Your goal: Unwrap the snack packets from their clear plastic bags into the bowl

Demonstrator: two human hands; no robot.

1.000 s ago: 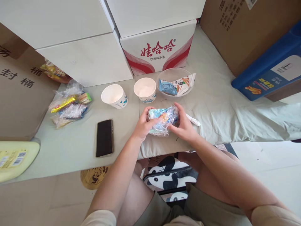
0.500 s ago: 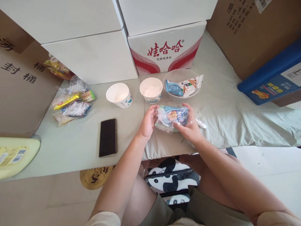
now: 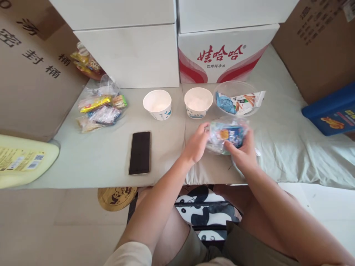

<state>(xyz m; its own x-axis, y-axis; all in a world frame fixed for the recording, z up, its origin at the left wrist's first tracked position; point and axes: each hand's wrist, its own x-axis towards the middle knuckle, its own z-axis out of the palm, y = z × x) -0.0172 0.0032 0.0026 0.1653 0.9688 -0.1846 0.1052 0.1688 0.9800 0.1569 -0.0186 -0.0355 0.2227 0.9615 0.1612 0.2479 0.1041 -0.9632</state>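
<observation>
Plastic [image 3: 213, 143] blurred in motion as the left hand [image 3: 195, 145] pinched its edge and the right hand [image 3: 245, 155] gripped the snack pack [image 3: 235, 136] inside.

left sleeve [image 3: 130, 255]: pale beige, plain fabric, rounded edge, ending near the elbow. shirt front [image 3: 219, 262]: only a narrow strip visible at the lower border, matching beige, softly creased. shorts [image 3: 249, 245]: dark olive-grey, matte cloth, wide leg openings, edges lying above the knees. left hand [image 3: 196, 145] and right hand [image 3: 244, 153]: bare. both forearms: uncovered. legs: bare below the shorts.
</observation>
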